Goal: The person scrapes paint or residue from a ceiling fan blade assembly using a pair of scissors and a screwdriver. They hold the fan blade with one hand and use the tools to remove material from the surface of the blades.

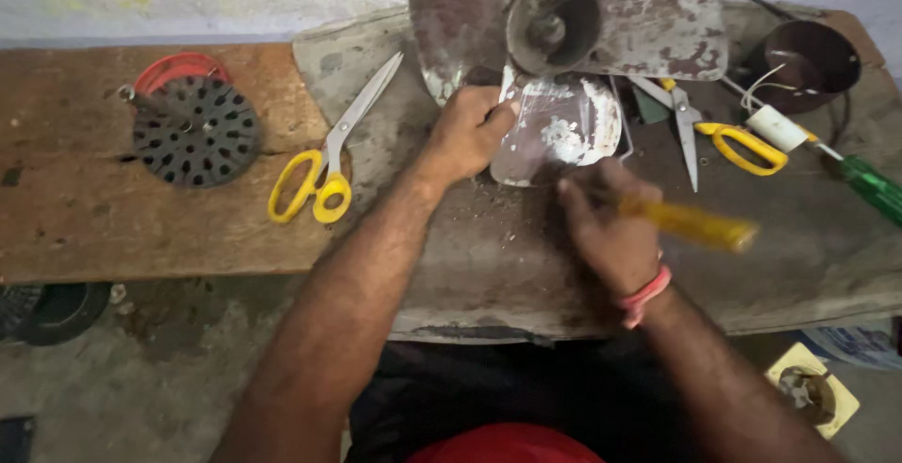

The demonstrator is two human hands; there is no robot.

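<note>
Both bare forearms reach up from the bottom edge: the right hand [606,228], with a pink band at the wrist, is closed around a blurred yellow-handled tool [691,223], while the left hand [465,134] grips the edge of a rusty, paint-flaked metal fan blade [559,125]. That fan, with its dark round hub [552,23], lies at the middle of the worn, grimy tabletop [489,247]. Yellow-handled scissors [329,148] lie left of it beside a black perforated disc [195,131]; a second pair of scissors [719,134], a green screwdriver [869,186] and a dark bowl [808,61] lie to the right.
</note>
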